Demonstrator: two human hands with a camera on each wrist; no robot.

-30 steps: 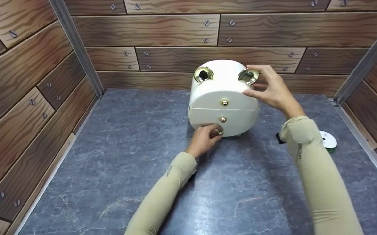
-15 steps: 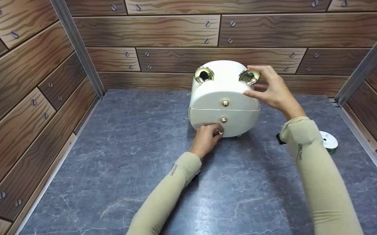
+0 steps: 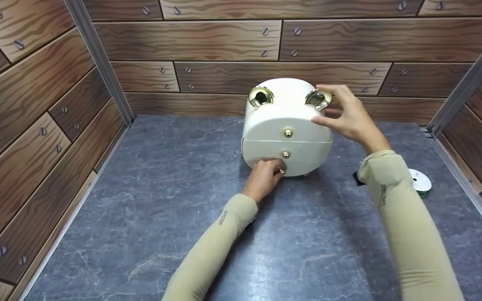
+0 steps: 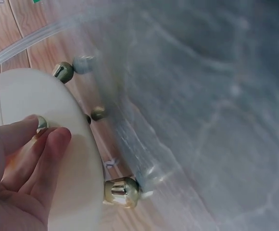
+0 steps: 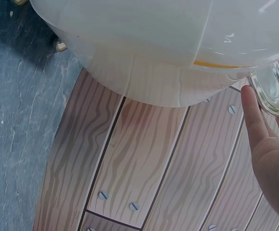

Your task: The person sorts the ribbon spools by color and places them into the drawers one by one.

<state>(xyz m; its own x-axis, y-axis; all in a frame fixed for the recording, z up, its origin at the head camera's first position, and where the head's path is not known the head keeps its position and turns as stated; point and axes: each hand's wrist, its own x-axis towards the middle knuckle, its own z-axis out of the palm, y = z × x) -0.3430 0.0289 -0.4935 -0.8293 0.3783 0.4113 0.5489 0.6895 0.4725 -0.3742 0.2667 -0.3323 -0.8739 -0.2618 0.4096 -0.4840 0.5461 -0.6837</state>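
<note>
A rounded white jewelry box (image 3: 266,146) with gold ball knobs stands toward the back of the table, its drawers closed. Two gold rings stick up from the top: a left ring (image 3: 260,97) and a right ring (image 3: 318,99). At the front, my left hand (image 3: 262,177) pinches the lowest gold knob (image 4: 42,122) between thumb and fingers. My right hand (image 3: 347,113) is at the upper right of the box. Its thumb touches the front edge and its extended fingers rest against the right ring, seen closely in the right wrist view. Part of that ring lies behind the fingers.
A white spool (image 3: 420,179) with green edging lies on the table to the right, partly behind the right sleeve. Wood-patterned walls (image 3: 224,39) enclose the dark marbled table (image 3: 140,200). Gold feet (image 4: 121,192) carry the box.
My left hand and forearm have shifted slightly to the right, still at the lowest knob. The right hand and the box look much the same.
</note>
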